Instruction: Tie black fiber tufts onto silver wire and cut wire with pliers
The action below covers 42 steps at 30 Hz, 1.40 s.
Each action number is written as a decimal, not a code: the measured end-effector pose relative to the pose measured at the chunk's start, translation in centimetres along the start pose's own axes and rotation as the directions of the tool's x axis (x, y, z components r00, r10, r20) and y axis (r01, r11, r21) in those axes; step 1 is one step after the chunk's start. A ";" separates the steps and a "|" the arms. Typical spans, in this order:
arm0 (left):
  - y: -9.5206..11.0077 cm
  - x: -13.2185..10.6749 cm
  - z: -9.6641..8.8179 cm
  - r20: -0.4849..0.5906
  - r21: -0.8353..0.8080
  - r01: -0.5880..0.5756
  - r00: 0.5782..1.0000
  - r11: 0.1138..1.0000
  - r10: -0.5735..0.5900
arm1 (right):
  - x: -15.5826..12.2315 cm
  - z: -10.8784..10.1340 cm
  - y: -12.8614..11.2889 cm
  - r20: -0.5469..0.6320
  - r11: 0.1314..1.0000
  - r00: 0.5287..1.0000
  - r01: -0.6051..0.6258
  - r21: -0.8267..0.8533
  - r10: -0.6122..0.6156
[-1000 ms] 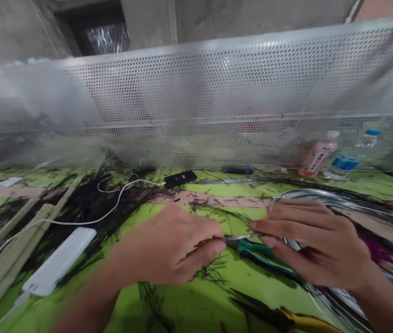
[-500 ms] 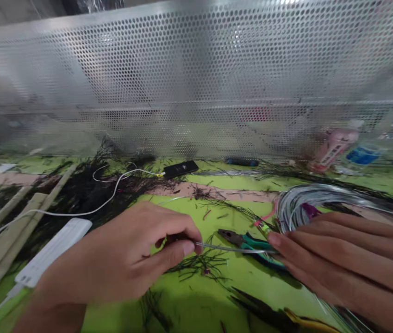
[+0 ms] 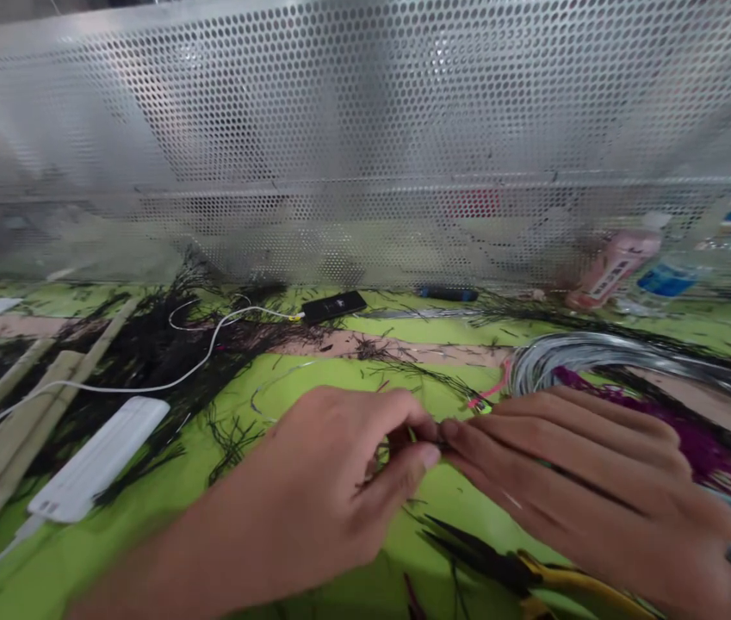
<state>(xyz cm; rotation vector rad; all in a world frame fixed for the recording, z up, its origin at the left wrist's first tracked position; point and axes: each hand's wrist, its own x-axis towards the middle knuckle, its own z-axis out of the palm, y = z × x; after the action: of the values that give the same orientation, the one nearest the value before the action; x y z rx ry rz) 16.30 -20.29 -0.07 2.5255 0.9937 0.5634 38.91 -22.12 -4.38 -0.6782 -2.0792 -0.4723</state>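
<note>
My left hand [image 3: 339,465] is closed in a pinch, its thumb and forefinger meeting the fingertips of my right hand [image 3: 591,474]. Between them a short dark bit of thin wire [image 3: 441,437] shows; the rest is hidden by the fingers. My right hand is also closed at its fingertips, with its other fingers extended close together. Below the right hand lie needle-nose pliers [image 3: 500,564] with yellow handles. Just behind it are a coil of silvery wire [image 3: 565,355] and a tangle of purple strands [image 3: 681,430].
A white power bank [image 3: 100,461] lies at left beside wooden strips [image 3: 35,430]; a white cable runs to a black phone [image 3: 334,305]. Black clippings [image 3: 164,344] litter the green surface. Two bottles, one pink [image 3: 616,267], stand before a perforated metal sheet [image 3: 365,112].
My left hand has moved right until its fingertips meet my right hand's, closing the gap where wire stretched between them. My right hand now covers the green-handled pliers.
</note>
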 end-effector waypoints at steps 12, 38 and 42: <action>-0.3 0.1 0.6 0.034 0.019 -0.024 0.999 1.000 0.023 | 0.5 -1.0 0.5 0.278 0.953 0.954 -0.179 0.246 0.108; -0.3 -0.2 -0.1 -0.005 -0.082 -0.038 0.999 0.996 0.038 | -0.3 -1.7 -0.7 0.116 0.997 0.993 -0.021 0.070 0.013; -0.3 -0.1 0.1 -0.069 -0.029 -0.135 0.989 0.990 0.133 | 0.4 -1.1 0.0 -0.001 0.997 1.000 -0.023 0.076 0.023</action>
<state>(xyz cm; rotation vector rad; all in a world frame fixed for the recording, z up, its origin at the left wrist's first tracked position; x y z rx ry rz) 16.13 -20.16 -0.35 2.5723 0.8340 0.7021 39.38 -22.59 -3.46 -0.6556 -2.0743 -0.3790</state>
